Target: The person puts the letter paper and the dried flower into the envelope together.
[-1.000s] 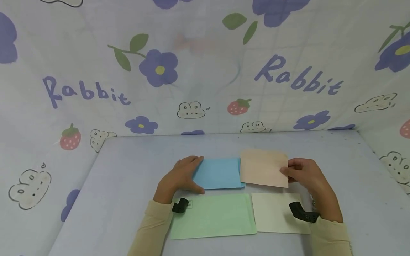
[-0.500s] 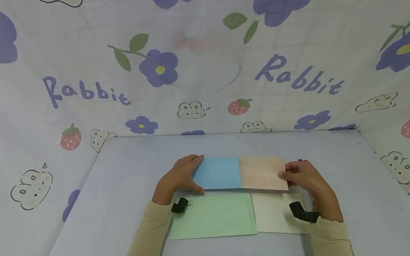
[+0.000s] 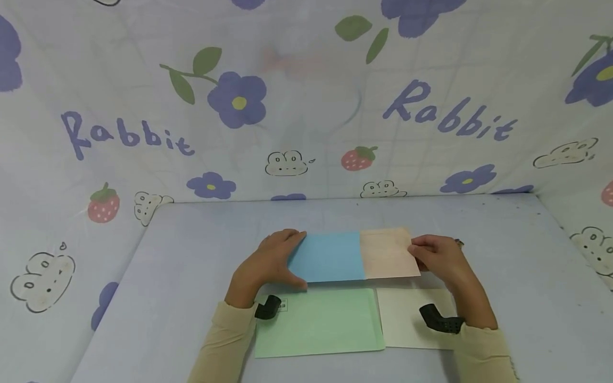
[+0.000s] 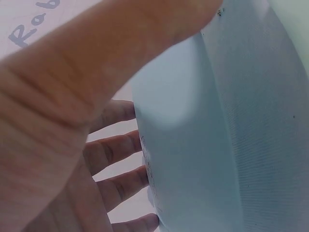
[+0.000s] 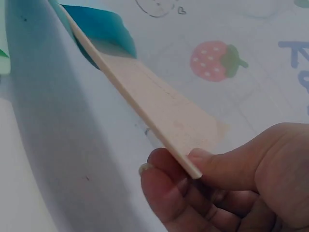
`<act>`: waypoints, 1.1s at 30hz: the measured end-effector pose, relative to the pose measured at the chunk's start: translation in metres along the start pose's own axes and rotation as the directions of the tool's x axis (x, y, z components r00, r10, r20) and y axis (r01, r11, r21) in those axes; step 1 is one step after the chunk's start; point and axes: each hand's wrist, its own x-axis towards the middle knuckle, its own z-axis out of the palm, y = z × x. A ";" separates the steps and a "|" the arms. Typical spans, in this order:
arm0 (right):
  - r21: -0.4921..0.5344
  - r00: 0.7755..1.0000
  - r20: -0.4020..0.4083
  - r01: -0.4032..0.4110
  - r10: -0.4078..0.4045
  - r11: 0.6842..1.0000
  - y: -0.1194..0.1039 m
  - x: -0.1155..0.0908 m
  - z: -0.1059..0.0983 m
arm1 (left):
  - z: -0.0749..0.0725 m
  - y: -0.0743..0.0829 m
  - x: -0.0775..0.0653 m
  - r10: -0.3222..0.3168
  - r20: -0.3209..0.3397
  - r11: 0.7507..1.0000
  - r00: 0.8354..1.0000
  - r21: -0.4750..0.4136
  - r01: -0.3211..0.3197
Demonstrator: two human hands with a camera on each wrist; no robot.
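Note:
A blue envelope [image 3: 330, 258] lies crosswise in front of the person. At its left end the left hand [image 3: 272, 259] holds it, thumb at the near edge and fingertips along the far edge; in the left wrist view the fingertips [image 4: 126, 145] touch the paper's rim. A peach-coloured card [image 3: 387, 252] sticks out of the envelope's right end. The right hand [image 3: 438, 255] pinches the card's outer end between thumb and fingers. From the right wrist, the card [image 5: 159, 101] slants into the envelope's mouth, with blue paper [image 5: 99, 24] both above and below it.
Nearer the person lies a pale green envelope [image 3: 318, 324] with a small printed box in its upper left corner. Beside it on the right is a cream card or envelope [image 3: 402, 319], partly under the right wrist's black camera mount [image 3: 438, 321]. A patterned cloth [image 3: 306, 106] hangs behind the table.
The peach card came down from over the envelope's right end into its mouth, then slid left, so less of it shows. The right hand moved left with it; the left hand stayed nearly still.

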 end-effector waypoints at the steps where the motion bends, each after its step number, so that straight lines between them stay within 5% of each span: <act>1: 0.016 1.000 0.005 -0.005 0.005 1.000 -0.001 0.000 0.002 | 0.000 0.000 0.000 0.001 0.001 1.000 1.000 0.002 -0.001; 11: 0.163 0.995 0.094 0.006 -0.021 0.987 -0.008 0.002 0.021 | -0.001 0.004 0.000 0.004 0.010 1.000 1.000 0.007 -0.004; 23: 0.129 0.992 0.109 0.042 -0.056 0.991 -0.010 0.003 0.032 | 0.000 0.007 0.001 0.046 -0.001 0.999 0.999 -0.008 -0.046; 33: -0.007 0.996 0.069 0.062 -0.062 0.998 -0.020 0.003 0.052 | 0.002 0.008 0.002 0.072 -0.010 0.997 0.997 0.038 -0.072</act>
